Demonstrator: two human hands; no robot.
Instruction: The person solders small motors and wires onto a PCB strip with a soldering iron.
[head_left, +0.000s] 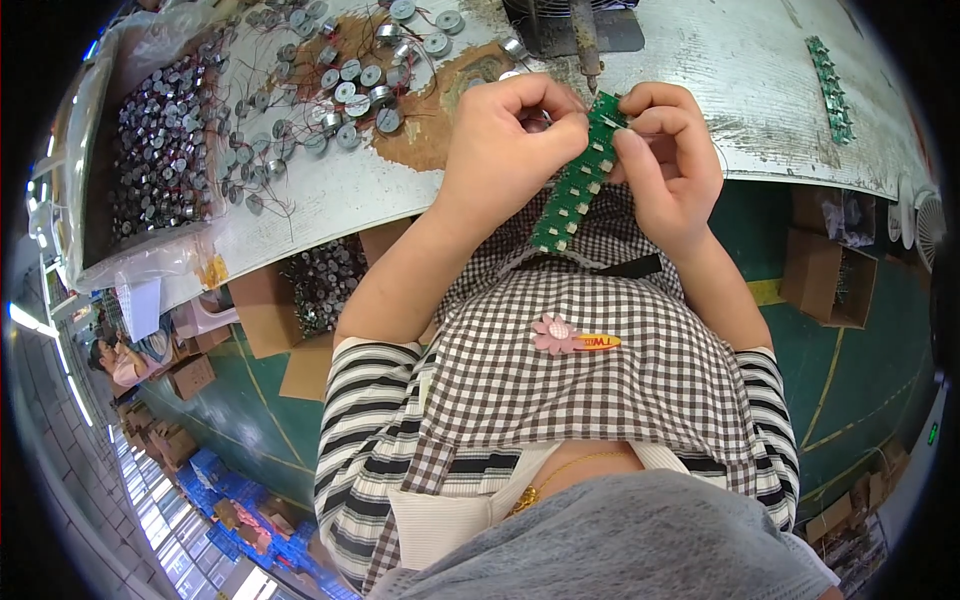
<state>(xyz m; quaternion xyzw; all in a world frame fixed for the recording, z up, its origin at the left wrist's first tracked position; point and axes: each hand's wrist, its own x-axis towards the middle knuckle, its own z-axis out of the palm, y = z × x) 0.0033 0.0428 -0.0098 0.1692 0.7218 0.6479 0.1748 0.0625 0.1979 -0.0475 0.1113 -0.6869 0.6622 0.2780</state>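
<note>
A green strip of joined circuit boards [572,198] with several small pale connectors slants between my hands, over the table's front edge. My right hand [672,165] is closed at its upper right edge, thumb and fingers pinching near the top. My left hand [515,140] is curled, its thumb and fingertips against the strip's upper left edge. A bit of shiny metal shows inside the left fingers, apparently a small round motor, mostly hidden. Just beyond the strip's top end points the tip of a soldering iron [590,65].
Loose small round motors [345,92] with thin wires lie on the worn white table [340,190]. A box of more motors [165,150] stands at the left. Another green board strip [830,90] lies far right. Cardboard boxes [828,278] sit below the table.
</note>
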